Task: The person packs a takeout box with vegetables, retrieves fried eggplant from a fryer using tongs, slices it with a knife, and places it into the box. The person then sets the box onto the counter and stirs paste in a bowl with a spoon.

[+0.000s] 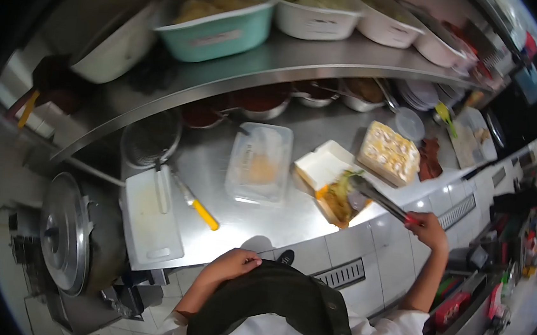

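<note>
My right hand (428, 230) is closed on the red-handled end of metal tongs (384, 200). The tips of the tongs are in the food (341, 199) inside an open takeaway box (327, 166), among green leaves and a pale purple piece. My left hand (234, 265) rests against the dark apron (264, 295) at my front, its fingers curled together; whether it grips the cloth is unclear. Beyond the box, to its right, stands a stack of takeaway boxes (390, 154) with a yellow and white pattern. Left of the box lies a clear plastic container (259, 164) with something orange-brown in it.
A white cutting board (152, 218) and a yellow-handled knife (196, 204) lie at the left. Above the counter runs a metal shelf (238, 75) with tubs, including a teal one (219, 39). Sauce pans (261, 103) stand beneath it. A large lidded pot (68, 233) is far left.
</note>
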The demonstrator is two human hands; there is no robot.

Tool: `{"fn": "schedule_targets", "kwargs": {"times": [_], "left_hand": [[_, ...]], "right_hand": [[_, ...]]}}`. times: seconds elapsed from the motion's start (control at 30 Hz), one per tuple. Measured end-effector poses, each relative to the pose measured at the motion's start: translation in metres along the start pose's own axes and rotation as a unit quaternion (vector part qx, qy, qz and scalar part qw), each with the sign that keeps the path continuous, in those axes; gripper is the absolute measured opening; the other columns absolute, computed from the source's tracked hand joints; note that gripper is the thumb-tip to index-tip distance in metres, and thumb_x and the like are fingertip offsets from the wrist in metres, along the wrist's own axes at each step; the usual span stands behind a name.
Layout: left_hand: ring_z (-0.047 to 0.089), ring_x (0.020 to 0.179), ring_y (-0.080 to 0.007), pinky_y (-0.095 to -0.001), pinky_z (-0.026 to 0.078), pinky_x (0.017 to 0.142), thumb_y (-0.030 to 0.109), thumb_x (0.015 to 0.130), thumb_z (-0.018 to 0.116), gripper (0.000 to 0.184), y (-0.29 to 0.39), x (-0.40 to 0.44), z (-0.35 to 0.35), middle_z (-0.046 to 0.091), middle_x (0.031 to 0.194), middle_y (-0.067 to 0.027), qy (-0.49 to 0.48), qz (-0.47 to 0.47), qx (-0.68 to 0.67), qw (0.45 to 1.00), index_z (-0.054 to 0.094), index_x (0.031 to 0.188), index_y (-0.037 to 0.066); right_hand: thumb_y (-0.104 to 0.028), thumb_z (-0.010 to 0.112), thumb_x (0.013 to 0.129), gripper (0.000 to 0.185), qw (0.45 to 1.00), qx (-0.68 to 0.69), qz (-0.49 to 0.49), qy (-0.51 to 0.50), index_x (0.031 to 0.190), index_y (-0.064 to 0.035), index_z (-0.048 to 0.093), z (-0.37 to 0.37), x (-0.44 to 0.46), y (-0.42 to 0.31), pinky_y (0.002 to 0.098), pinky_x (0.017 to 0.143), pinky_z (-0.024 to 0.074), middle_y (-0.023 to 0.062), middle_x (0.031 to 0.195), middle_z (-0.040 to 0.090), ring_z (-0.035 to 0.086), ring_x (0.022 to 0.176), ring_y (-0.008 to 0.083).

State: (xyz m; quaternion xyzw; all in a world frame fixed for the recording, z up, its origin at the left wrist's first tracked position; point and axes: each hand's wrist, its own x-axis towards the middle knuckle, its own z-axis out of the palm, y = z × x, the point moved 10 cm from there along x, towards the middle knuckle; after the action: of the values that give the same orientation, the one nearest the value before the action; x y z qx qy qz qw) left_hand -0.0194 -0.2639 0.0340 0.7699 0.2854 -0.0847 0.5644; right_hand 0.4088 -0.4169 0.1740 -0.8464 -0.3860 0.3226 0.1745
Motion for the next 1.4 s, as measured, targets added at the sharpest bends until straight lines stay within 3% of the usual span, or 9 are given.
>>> {"fn": "schedule_targets", "kwargs": {"times": [0.2,0.4,0.5,0.67,0.83,0.93,1.13,1.3,1.4], "left_hand": [[0.063,0.088,-0.0289,-0.0354,0.047,0.081,0.029,0.093,0.054,0.030,-0.062,-0.066,-0.039,0.067,0.095,-0.0157,0.029,-0.005,0.005,1.000,0.064,0.104,0.003],[0.063,0.083,-0.0250,-0.0321,0.047,0.079,0.027,0.093,0.056,0.028,-0.101,-0.133,-0.082,0.066,0.092,-0.0143,0.085,-0.008,-0.052,0.995,0.064,0.103,0.003],[0.063,0.081,-0.0226,-0.0312,0.047,0.079,0.026,0.093,0.057,0.026,-0.125,-0.160,-0.096,0.067,0.093,-0.0126,0.153,0.025,-0.062,0.986,0.064,0.103,0.003],[0.064,0.083,-0.0254,-0.0325,0.049,0.078,0.025,0.090,0.059,0.025,-0.153,-0.190,-0.106,0.068,0.094,-0.0134,0.172,-0.044,-0.123,0.976,0.065,0.103,0.004],[0.065,0.084,-0.0240,-0.0324,0.049,0.077,0.027,0.090,0.060,0.029,-0.140,-0.178,-0.105,0.068,0.094,-0.0131,0.113,-0.050,-0.137,0.983,0.064,0.107,0.004],[0.065,0.085,-0.0186,-0.0302,0.049,0.077,0.027,0.090,0.062,0.036,-0.134,-0.134,-0.080,0.067,0.096,-0.0124,0.027,-0.009,-0.130,0.991,0.059,0.117,0.004],[0.061,0.097,-0.0202,-0.0334,0.051,0.077,0.022,0.090,0.063,0.054,-0.074,0.017,0.001,0.060,0.110,-0.0112,-0.095,0.013,-0.185,0.978,0.038,0.135,0.006],[0.059,0.103,-0.0227,-0.0408,0.053,0.075,0.022,0.092,0.057,0.065,-0.036,0.191,0.071,0.048,0.127,-0.0117,-0.039,-0.060,-0.265,0.961,0.019,0.143,0.010],[0.059,0.104,-0.0252,-0.0415,0.054,0.075,0.025,0.094,0.054,0.061,-0.008,0.250,0.090,0.046,0.129,-0.0131,0.052,-0.115,-0.276,0.953,0.021,0.143,0.011]], "right_hand": [[-0.011,0.067,0.082,0.044,0.967,0.209,-0.110,-0.093,0.122,0.0036,0.056,0.087,-0.025,-0.185,0.0208,0.051,0.0411,0.0008,0.081,0.062,0.050,0.060,0.0055],[-0.025,0.061,0.090,0.028,0.925,0.137,-0.274,-0.226,0.109,-0.0051,0.063,0.320,0.020,-0.424,0.0240,0.062,0.0442,0.0016,0.076,0.061,0.054,0.068,0.0071],[-0.032,0.062,0.087,0.033,0.928,0.146,-0.327,-0.103,0.106,-0.0049,0.062,0.400,0.082,-0.506,0.0403,0.071,0.0479,0.0195,0.078,0.063,0.062,0.072,0.0310],[-0.025,0.063,0.084,0.046,0.925,0.086,-0.359,0.085,0.122,-0.0017,0.052,0.444,0.127,-0.538,0.0426,0.089,0.0461,0.0243,0.108,0.059,0.056,0.105,0.0400],[-0.016,0.063,0.083,0.035,0.906,0.137,-0.394,0.075,0.114,-0.0007,0.059,0.384,0.066,-0.458,0.0377,0.087,0.0476,0.0213,0.107,0.059,0.058,0.103,0.0346],[-0.011,0.062,0.085,0.023,0.929,0.244,-0.276,0.046,0.105,-0.0005,0.062,0.338,0.056,-0.341,0.0322,0.077,0.0505,0.0154,0.100,0.063,0.063,0.091,0.0239],[-0.012,0.058,0.090,0.017,0.874,0.358,0.033,0.325,0.102,-0.0016,0.063,0.224,0.027,-0.003,0.0254,0.060,0.0487,0.0054,0.087,0.065,0.059,0.067,0.0104],[-0.017,0.058,0.088,0.020,0.878,0.337,0.021,0.340,0.106,-0.0091,0.063,0.151,0.038,0.111,0.0279,0.060,0.0493,0.0040,0.092,0.062,0.059,0.077,0.0130],[-0.014,0.063,0.083,0.029,0.910,0.247,-0.089,0.322,0.111,-0.0050,0.062,0.112,0.074,0.113,0.0329,0.079,0.0500,0.0139,0.109,0.061,0.061,0.094,0.0260]]}}
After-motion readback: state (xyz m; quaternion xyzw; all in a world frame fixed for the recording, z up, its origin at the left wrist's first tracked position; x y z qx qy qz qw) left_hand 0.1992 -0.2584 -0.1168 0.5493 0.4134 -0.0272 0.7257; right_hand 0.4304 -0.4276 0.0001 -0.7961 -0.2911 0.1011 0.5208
